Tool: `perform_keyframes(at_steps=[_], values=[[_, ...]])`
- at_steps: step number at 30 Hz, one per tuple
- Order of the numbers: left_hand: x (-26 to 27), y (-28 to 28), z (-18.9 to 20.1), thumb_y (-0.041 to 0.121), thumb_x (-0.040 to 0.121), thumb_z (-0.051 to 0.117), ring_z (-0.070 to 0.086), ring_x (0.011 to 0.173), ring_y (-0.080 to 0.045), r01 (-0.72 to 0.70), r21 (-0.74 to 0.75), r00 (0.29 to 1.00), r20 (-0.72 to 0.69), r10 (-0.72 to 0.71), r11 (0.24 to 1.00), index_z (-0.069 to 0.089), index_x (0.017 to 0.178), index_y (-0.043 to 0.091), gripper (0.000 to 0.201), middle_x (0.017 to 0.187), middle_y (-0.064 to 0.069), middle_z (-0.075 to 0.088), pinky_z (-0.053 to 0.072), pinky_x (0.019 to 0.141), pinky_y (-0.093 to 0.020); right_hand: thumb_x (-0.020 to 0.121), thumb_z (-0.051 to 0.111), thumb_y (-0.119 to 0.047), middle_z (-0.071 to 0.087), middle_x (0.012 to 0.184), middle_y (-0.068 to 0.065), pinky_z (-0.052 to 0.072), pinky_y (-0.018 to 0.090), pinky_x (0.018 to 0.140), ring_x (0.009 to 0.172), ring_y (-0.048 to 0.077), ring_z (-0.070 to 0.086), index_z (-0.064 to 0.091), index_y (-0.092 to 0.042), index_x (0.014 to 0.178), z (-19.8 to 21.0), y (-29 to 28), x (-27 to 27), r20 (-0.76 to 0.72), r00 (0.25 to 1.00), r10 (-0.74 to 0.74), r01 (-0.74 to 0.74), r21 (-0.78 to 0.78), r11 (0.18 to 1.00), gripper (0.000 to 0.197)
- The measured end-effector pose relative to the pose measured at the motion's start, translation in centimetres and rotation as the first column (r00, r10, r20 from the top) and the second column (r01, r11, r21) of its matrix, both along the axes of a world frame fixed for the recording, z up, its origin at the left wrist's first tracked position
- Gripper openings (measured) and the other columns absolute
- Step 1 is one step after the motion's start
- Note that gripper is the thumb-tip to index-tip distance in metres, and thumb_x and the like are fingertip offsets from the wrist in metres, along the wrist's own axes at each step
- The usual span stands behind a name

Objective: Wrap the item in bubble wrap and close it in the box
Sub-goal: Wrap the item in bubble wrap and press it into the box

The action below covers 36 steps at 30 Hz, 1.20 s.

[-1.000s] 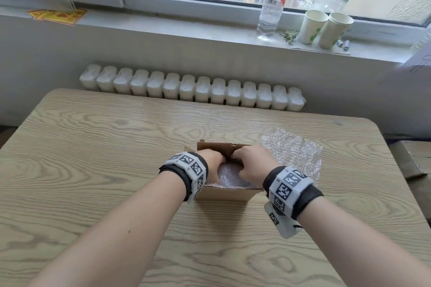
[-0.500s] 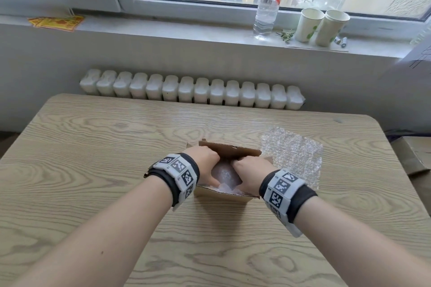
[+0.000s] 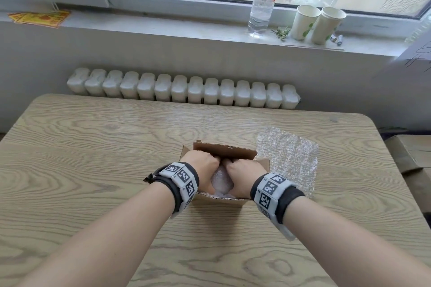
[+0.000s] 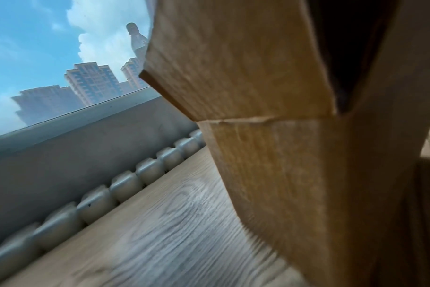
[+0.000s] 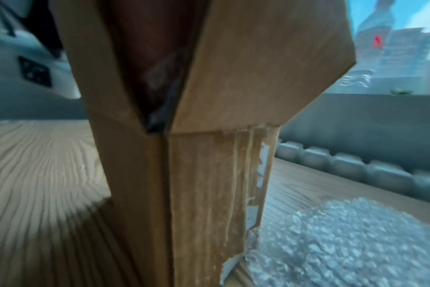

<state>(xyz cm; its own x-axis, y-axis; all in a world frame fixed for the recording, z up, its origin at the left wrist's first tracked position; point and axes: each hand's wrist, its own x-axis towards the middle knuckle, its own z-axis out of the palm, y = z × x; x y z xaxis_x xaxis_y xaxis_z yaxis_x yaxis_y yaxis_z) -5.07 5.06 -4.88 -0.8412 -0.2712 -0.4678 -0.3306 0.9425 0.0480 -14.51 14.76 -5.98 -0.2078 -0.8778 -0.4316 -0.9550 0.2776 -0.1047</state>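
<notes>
Box: a small brown corrugated cardboard box (image 3: 221, 199) stands open on the pale wood-grain table (image 3: 93, 170), its rear flap (image 3: 225, 152) upright and its side flaps raised.
Contents: a clear bubble-wrapped bundle (image 3: 222, 180) sits inside the box, showing between the two hands; the item within the wrap cannot be made out.
Left hand: the left hand (image 3: 201, 170) reaches down into the left side of the box, fingers curled over the bundle's far end; whether they grip or only press it cannot be told.
Right hand: the right hand (image 3: 242, 171) reaches into the right side, knuckles meeting the left hand's, fingers likewise curled down onto the bundle; the grip itself is hidden.
Spare wrap: a flat clear sheet of bubble wrap (image 3: 289, 158) lies on the table just right of the box, touching its wall.
Wrist views: both show only blurred outer corners of the box, not the fingers.
Windowsill: a clear plastic water bottle (image 3: 262, 4) and two white paper cups (image 3: 317, 24) stand there; what the cups hold cannot be seen.
</notes>
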Motion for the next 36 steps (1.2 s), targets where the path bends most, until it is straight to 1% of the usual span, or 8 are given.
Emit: perform_keyframes(at_steps=[3, 7, 15, 23, 27, 31, 33, 36], values=[[0.2, -0.6, 0.6, 0.039, 0.070, 0.072, 0.065, 0.104, -0.021, -0.030, 0.091, 1.000, -0.004, 0.030, 0.995, 0.064, 0.113, 0.018, 0.049, 0.109, -0.002, 0.069, 0.053, 0.084, -0.028, 0.080, 0.063, -0.036, 0.068, 0.109, 0.005, 0.053, 0.035, 0.081, 0.102, 0.025, 0.064, 0.059, -0.015, 0.117, 0.6, -0.1, -0.8, 0.125, 0.991, -0.039, 0.026, 0.110, 0.994, 0.042], [0.2, -1.4, 2.3, 0.047, 0.068, 0.074, 0.063, 0.098, -0.021, -0.011, 0.053, 1.000, 0.026, 0.009, 0.999, 0.066, 0.108, 0.018, 0.051, 0.102, -0.002, 0.067, 0.051, 0.072, -0.028, 0.075, 0.065, -0.047, 0.068, 0.107, 0.004, 0.053, 0.037, 0.087, 0.100, 0.022, 0.062, 0.061, -0.013, 0.112, 1.4, 0.0, -1.4, 0.171, 0.979, -0.112, 0.074, 0.212, 0.974, 0.050], [-0.7, 0.0, -0.1, 0.039, 0.077, 0.070, 0.063, 0.109, -0.020, 0.103, -0.043, 0.991, 0.090, -0.099, 0.994, 0.061, 0.116, 0.017, 0.046, 0.116, -0.001, 0.066, 0.051, 0.087, -0.032, 0.079, 0.064, -0.038, 0.068, 0.108, 0.007, 0.051, 0.035, 0.075, 0.098, 0.028, 0.066, 0.051, -0.012, 0.116, 0.5, 0.4, 0.3, -0.031, 0.999, -0.026, 0.028, 0.073, 0.997, 0.047], [-0.7, 0.4, -1.5, 0.036, 0.080, 0.064, 0.054, 0.121, -0.024, 0.184, -0.197, 0.981, -0.024, -0.192, 0.963, 0.046, 0.129, 0.009, 0.059, 0.129, -0.007, 0.056, 0.040, 0.103, -0.035, 0.078, 0.063, -0.033, 0.067, 0.108, 0.006, 0.040, 0.032, 0.062, 0.093, 0.027, 0.069, 0.048, -0.009, 0.119, -0.8, 0.3, 0.7, -0.178, 0.984, 0.024, -0.026, -0.009, 1.000, 0.050], [-0.4, 0.4, -1.2, 0.039, 0.077, 0.067, 0.057, 0.118, -0.022, 0.143, -0.124, 0.987, -0.051, -0.151, 0.982, 0.048, 0.126, 0.010, 0.059, 0.127, -0.005, 0.058, 0.044, 0.099, -0.033, 0.078, 0.064, -0.034, 0.065, 0.111, 0.008, 0.044, 0.032, 0.066, 0.096, 0.028, 0.067, 0.048, -0.009, 0.118, -0.7, 0.5, 0.8, -0.135, 0.991, -0.001, -0.001, -0.015, 1.000, 0.050], [-0.3, -0.2, -0.6, 0.041, 0.076, 0.065, 0.063, 0.106, -0.022, 0.066, 0.008, 0.998, 0.002, -0.066, 0.998, 0.060, 0.112, 0.014, 0.044, 0.113, -0.004, 0.067, 0.051, 0.087, -0.032, 0.074, 0.066, -0.038, 0.066, 0.105, 0.006, 0.055, 0.035, 0.081, 0.098, 0.027, 0.065, 0.055, -0.013, 0.113, 0.3, 0.3, -0.1, 0.073, 0.994, -0.082, 0.074, 0.101, 0.992, 0.047], [-0.4, -0.3, -0.2, 0.043, 0.073, 0.066, 0.066, 0.097, -0.023, 0.049, 0.037, 0.996, 0.074, -0.051, 0.998, 0.066, 0.105, 0.015, 0.043, 0.103, -0.004, 0.071, 0.055, 0.082, -0.031, 0.072, 0.067, -0.040, 0.066, 0.093, 0.004, 0.054, 0.032, 0.076, 0.088, 0.024, 0.063, 0.061, -0.013, 0.105, 0.9, 0.1, -0.3, 0.132, 0.985, -0.109, 0.090, 0.142, 0.986, 0.043], [-0.6, -0.2, 0.1, 0.051, 0.067, 0.067, 0.068, 0.090, -0.023, 0.034, 0.049, 0.994, 0.100, -0.039, 0.998, 0.068, 0.099, 0.016, 0.048, 0.096, -0.003, 0.073, 0.056, 0.077, -0.031, 0.072, 0.066, -0.047, 0.069, 0.099, 0.004, 0.054, 0.032, 0.077, 0.093, 0.025, 0.065, 0.060, -0.014, 0.106, 0.9, 0.1, 0.1, 0.110, 0.988, -0.108, 0.096, 0.107, 0.990, 0.048]])
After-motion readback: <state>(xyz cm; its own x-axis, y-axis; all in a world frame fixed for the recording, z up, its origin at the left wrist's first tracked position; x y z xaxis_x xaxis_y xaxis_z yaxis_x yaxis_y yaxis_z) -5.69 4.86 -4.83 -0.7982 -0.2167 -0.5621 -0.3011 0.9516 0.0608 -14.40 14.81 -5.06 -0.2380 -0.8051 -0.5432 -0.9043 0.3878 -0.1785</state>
